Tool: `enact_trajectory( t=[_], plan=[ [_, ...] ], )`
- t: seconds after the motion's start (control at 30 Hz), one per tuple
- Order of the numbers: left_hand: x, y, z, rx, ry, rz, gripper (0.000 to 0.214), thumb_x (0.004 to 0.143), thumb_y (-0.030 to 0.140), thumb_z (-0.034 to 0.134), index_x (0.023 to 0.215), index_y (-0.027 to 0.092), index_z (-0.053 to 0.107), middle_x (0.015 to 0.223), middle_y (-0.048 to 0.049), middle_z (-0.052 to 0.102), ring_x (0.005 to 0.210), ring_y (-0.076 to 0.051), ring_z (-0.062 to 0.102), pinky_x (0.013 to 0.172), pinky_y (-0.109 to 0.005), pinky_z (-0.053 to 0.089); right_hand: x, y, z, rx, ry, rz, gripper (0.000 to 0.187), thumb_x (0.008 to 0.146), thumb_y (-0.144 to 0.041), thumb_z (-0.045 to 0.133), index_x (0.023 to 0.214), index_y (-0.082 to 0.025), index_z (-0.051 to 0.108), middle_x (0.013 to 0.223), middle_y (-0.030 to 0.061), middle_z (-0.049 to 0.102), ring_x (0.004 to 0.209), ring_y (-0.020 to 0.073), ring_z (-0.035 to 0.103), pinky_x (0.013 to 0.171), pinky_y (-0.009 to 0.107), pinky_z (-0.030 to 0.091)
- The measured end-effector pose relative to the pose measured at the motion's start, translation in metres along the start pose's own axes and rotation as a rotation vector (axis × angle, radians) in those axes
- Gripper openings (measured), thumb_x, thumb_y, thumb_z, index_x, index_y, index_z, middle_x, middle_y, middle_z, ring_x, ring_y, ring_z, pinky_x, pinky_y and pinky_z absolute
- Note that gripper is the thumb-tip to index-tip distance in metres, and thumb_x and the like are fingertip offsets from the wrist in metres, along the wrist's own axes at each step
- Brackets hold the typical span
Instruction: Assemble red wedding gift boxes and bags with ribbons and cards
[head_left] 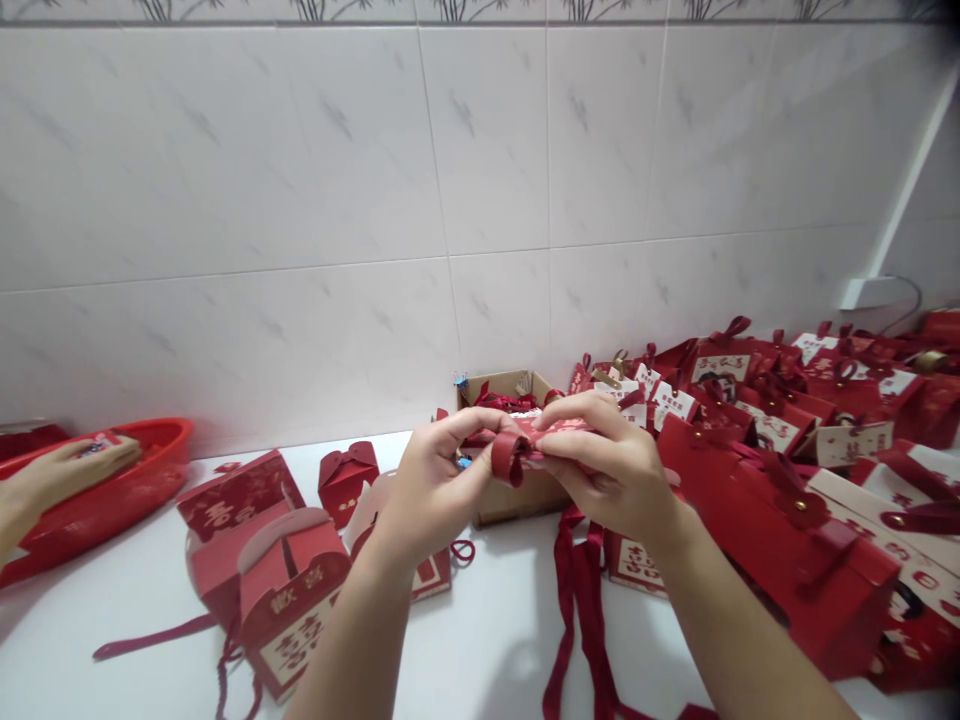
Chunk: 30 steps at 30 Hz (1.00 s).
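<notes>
In the head view, a curled dark-red ribbon [508, 458] stands between my two hands at the top of a small red gift box, most of which my hands hide. My left hand [442, 480] pinches the ribbon between thumb and fingers from the left. From the right, my right hand [611, 465] closes its fingertips on the ribbon beside the loop. Long ribbon tails [581, 620] hang below my right hand onto the white table. Behind my hands stands an open cardboard box [517, 500] with red ribbons in it.
Two open red gift boxes [289, 590] and a small closed red box [349, 480] stand to the left. Many filled red gift boxes [780, 540] crowd the right side. Another person's hand [82, 465] reaches into a red plastic basin [135, 500]. A tiled wall [300, 180] backs the table.
</notes>
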<state>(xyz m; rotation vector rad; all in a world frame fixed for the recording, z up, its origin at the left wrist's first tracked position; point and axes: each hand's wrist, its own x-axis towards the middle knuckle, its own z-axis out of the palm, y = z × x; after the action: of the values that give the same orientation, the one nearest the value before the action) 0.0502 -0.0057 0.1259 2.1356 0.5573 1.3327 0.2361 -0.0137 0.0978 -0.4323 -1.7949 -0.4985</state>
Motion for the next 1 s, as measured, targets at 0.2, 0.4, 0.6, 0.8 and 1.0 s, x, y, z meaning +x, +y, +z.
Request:
enact_trajectory(
  t=[0.2, 0.4, 0.6, 0.8, 1.0],
  plan=[
    [-0.002, -0.003, -0.005, 0.154, -0.077, 0.208, 0.026, 0.082, 0.004, 0.055, 0.099, 0.02, 0.067, 0.098, -0.0054, 0.069, 0.093, -0.017, 0.065, 0.079, -0.029, 0.054, 0.0, -0.001, 0.002, -0.013, 0.068, 0.011, 0.017, 0.082, -0.004, 0.06, 0.089, -0.02, 0.06, 0.091, 0.006, 0.063, 0.083, 0.0164, 0.061, 0.074, 0.037, 0.045],
    [0.001, -0.017, -0.004, 0.173, -0.086, 0.25, 0.035, 0.078, 0.001, 0.055, 0.106, 0.021, 0.062, 0.105, -0.0056, 0.066, 0.098, -0.017, 0.063, 0.083, -0.03, 0.053, -0.001, 0.0, 0.007, -0.085, 0.125, 0.03, 0.018, 0.083, -0.005, 0.06, 0.088, -0.022, 0.059, 0.089, 0.0038, 0.064, 0.082, 0.0168, 0.062, 0.077, 0.038, 0.045],
    [0.006, -0.029, 0.004, 0.232, 0.007, 0.247, 0.032, 0.076, 0.0, 0.049, 0.098, 0.019, 0.062, 0.098, -0.0065, 0.067, 0.091, -0.017, 0.064, 0.078, -0.031, 0.053, -0.011, 0.007, 0.018, -0.071, 0.145, 0.164, 0.026, 0.08, -0.003, 0.057, 0.097, -0.022, 0.056, 0.091, 0.004, 0.064, 0.088, 0.0193, 0.063, 0.079, 0.038, 0.05],
    [0.01, -0.033, 0.015, 0.192, 0.098, 0.265, 0.018, 0.079, 0.008, 0.054, 0.091, 0.019, 0.063, 0.094, -0.0058, 0.069, 0.088, -0.018, 0.066, 0.08, -0.032, 0.053, -0.016, 0.006, 0.011, -0.045, 0.041, 0.26, 0.042, 0.076, -0.003, 0.058, 0.111, -0.026, 0.061, 0.105, 0.0036, 0.065, 0.096, 0.0215, 0.064, 0.085, 0.039, 0.052],
    [0.012, -0.039, 0.018, 0.229, 0.113, 0.299, 0.018, 0.082, 0.009, 0.054, 0.091, 0.023, 0.063, 0.089, -0.0018, 0.068, 0.084, -0.018, 0.065, 0.076, -0.033, 0.055, -0.011, 0.003, 0.004, -0.091, 0.027, 0.298, 0.034, 0.075, -0.004, 0.059, 0.099, -0.027, 0.068, 0.097, 0.0026, 0.066, 0.089, 0.0213, 0.064, 0.078, 0.038, 0.053]
  ],
)
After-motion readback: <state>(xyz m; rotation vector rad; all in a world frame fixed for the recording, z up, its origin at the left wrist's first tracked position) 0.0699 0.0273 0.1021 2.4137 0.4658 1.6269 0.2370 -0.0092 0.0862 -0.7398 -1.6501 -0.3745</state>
